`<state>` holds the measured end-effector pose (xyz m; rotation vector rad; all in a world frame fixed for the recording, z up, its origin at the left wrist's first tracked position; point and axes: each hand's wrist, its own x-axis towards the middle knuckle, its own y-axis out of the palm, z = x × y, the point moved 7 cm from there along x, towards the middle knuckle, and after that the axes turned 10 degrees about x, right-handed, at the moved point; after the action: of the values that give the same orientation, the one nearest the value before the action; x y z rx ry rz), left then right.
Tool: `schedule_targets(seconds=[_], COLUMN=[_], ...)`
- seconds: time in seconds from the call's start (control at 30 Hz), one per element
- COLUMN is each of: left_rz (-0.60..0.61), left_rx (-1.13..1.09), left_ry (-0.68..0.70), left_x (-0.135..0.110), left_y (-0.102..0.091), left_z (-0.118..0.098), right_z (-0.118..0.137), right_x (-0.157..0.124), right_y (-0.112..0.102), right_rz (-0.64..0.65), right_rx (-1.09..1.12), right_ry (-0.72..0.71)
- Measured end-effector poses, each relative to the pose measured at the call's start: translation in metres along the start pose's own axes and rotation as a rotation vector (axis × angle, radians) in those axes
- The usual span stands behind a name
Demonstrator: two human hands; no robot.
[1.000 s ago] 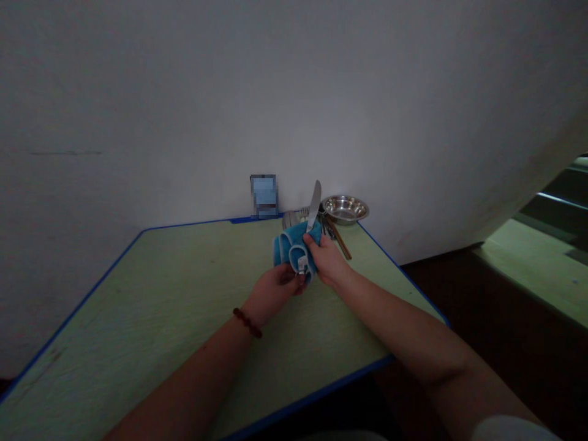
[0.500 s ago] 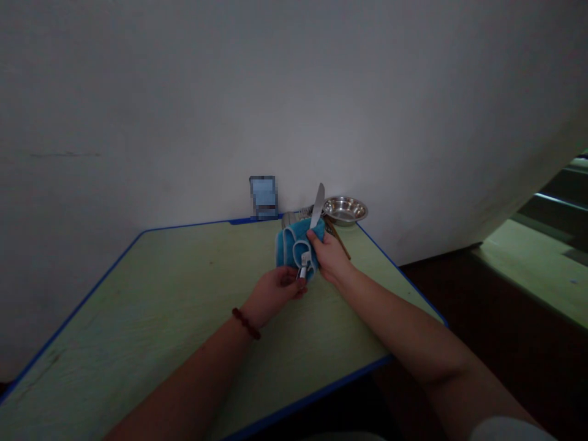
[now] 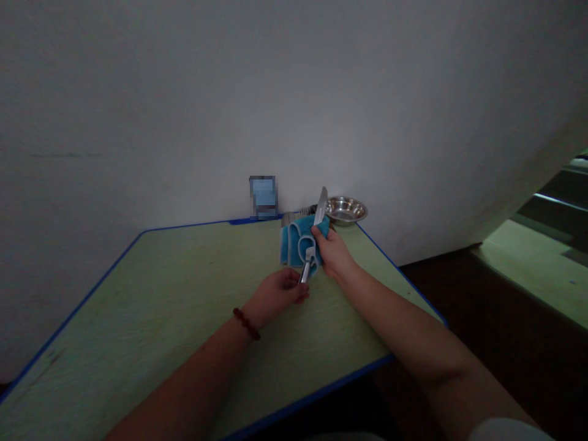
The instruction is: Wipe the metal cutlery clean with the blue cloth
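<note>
A metal table knife [image 3: 320, 206] points up and away from me over the far part of a green table [image 3: 174, 318]. My left hand [image 3: 275, 296], with a bead bracelet at the wrist, is closed round the lower end of the knife's handle. My right hand [image 3: 333, 251] is closed on a blue cloth [image 3: 296, 244] with a pale edge, wrapped round the knife above the handle. The blade tip sticks out above the cloth.
A steel bowl [image 3: 345, 209] stands at the table's far right corner by the white wall. More metal cutlery [image 3: 298, 214] lies beside it, partly hidden behind the cloth. A small dark blurred object [image 3: 263, 197] leans on the wall. Another green table [image 3: 537, 263] stands to the right.
My right hand has slid the cloth up the knife toward the blade tip, so more of the handle shows. My left hand has dropped slightly while keeping its hold.
</note>
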<state>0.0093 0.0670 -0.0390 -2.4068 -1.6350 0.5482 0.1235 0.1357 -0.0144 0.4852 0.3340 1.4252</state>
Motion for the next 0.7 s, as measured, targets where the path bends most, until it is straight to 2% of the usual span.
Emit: schedule_targets(seconds=[0.37,0.7], left_rz=[0.054,0.057], left_rx=[-0.036,-0.046], left_ry=[-0.043,-0.058], left_x=[-0.0033,-0.0055], left_y=[0.0032,0.0031], left_z=[-0.0028,-0.0055], right_z=[0.0053,0.0089], right_x=[0.0005,0.0036], right_y=[-0.0046,-0.0056], right_rz=[-0.067,-0.055], right_rx=[0.020,0.058], right_ry=[0.029,0.017])
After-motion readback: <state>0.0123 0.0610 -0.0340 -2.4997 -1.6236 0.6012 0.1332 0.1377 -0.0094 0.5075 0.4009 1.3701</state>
